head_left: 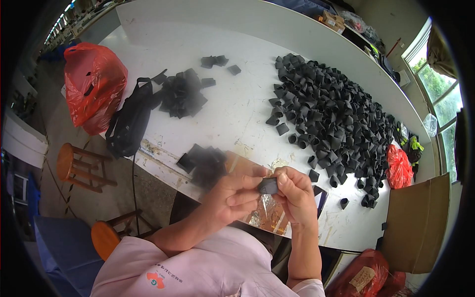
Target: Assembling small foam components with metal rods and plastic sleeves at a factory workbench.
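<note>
Workshop room, window (445, 99) at far right, white bench (242, 106) in front of me with a raised panel along its back. Both grips meet over the near edge, low centre. Left grip (231, 199): fingers closed on the left end of a small dark piece (268, 186). Right grip (298, 197): thumb and forefinger pinched on its right end. So both clamped on the same piece, held up above a brown patch (238, 166) on the bench edge; can't tell the exact fold.

Just left of my left grip, a blurry pile of dark flat pieces (204, 166). Farther back, another loose pile (183, 94), few strays (214, 61) beyond it. Right side: big heap of black folded pieces (331, 114), many looking like open loops, one single piece (344, 203) apart near the front.

Left end of bench: red plastic bag (96, 89), black bag (131, 121) beside it. Right end: smaller red bag (399, 167) against the heap, cardboard sheet (418, 222) standing nearby, larger red bag (354, 274) low down with a tan label (362, 278). Two wooden stools, one (84, 167) farther off, one (105, 239) near my left elbow.
</note>
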A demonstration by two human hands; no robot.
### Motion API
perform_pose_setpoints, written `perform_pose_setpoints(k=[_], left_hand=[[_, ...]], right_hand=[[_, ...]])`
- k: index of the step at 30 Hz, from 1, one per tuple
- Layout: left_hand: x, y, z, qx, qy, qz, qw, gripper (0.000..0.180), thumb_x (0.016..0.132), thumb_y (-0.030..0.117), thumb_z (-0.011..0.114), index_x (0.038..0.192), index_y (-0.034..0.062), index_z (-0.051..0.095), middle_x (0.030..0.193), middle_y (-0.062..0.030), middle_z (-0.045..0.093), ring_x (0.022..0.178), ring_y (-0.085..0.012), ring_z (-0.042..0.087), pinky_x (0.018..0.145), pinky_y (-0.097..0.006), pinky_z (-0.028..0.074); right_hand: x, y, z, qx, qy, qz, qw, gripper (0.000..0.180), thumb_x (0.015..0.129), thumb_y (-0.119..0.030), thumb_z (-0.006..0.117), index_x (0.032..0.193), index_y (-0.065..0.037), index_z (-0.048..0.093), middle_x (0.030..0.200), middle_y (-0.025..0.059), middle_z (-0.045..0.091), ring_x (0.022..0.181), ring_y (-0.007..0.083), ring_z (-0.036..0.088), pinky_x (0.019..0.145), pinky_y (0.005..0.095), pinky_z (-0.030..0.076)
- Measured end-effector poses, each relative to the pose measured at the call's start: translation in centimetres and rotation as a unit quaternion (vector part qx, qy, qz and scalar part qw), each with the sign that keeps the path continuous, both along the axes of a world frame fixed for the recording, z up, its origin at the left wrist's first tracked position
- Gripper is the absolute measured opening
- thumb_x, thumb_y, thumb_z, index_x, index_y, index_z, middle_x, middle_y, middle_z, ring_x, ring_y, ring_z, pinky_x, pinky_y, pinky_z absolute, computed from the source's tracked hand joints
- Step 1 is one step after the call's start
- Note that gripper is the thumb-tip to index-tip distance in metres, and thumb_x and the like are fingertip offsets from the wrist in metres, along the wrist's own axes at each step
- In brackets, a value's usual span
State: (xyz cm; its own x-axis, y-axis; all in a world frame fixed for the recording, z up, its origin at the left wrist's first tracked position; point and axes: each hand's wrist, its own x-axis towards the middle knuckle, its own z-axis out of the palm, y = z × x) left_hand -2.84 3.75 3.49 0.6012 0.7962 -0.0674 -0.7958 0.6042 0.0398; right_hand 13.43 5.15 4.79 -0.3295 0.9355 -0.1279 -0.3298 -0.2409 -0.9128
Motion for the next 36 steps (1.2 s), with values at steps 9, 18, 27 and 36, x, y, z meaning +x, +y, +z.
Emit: perform_pose_setpoints(k=[9, 18, 27, 36], left_hand=[[1.1, -0.2, -0.4, 0.103, 0.404, 0.117, 0.902, 0.017, 0.084, 0.006, 0.055, 0.100, 0.0020, 0.052, 0.078, -0.0024, 0.057, 0.049, -0.0049, 0.043, 0.042, -0.017, 0.032], [1.5, 0.8, 0.4, 0.496, 0.602, 0.298, 0.550, 0.008, 0.078, 0.002, 0.059, 0.085, -0.0003, 0.060, 0.091, -0.0097, 0.059, 0.081, -0.0180, 0.055, 0.074, -0.028, 0.044], [1.7, -0.9, 0.3, 0.107, 0.384, 0.299, 0.867, 0.006, 0.085, 0.008, 0.055, 0.086, 0.0017, 0.056, 0.084, -0.0066, 0.056, 0.081, -0.0136, 0.050, 0.078, -0.026, 0.039], [1.3, -0.6, -0.1, 0.270, 0.536, 0.298, 0.743, 0.014, 0.082, 0.003, 0.055, 0.095, -0.0012, 0.055, 0.089, -0.0076, 0.055, 0.085, -0.0130, 0.051, 0.081, -0.027, 0.041]], right_hand=[[0.3, -0.4, -2.4, 0.016, -0.140, -0.033, 0.989, 0.030, 0.087, -0.032, 0.055, 0.082, -0.002, 0.056, 0.067, -0.0011, 0.047, 0.056, 0.0059, 0.039, 0.048, 0.0199, 0.032], [-0.5, -2.4, -0.9, 0.399, -0.394, -0.180, 0.808, 0.043, 0.059, -0.012, 0.076, 0.096, -0.001, 0.056, 0.079, 0.0110, 0.054, 0.067, 0.0252, 0.052, 0.057, 0.0331, 0.042], [-0.7, -1.7, 0.3, 0.491, -0.447, -0.186, 0.725, 0.017, 0.064, 0.004, 0.063, 0.080, 0.001, 0.059, 0.070, 0.0106, 0.052, 0.061, 0.0237, 0.049, 0.051, 0.0305, 0.040], [-0.5, -1.7, -1.9, 0.517, -0.457, -0.195, 0.697, 0.023, 0.055, 0.004, 0.060, 0.077, -0.001, 0.056, 0.073, 0.0089, 0.052, 0.060, 0.0242, 0.048, 0.050, 0.0318, 0.039]])
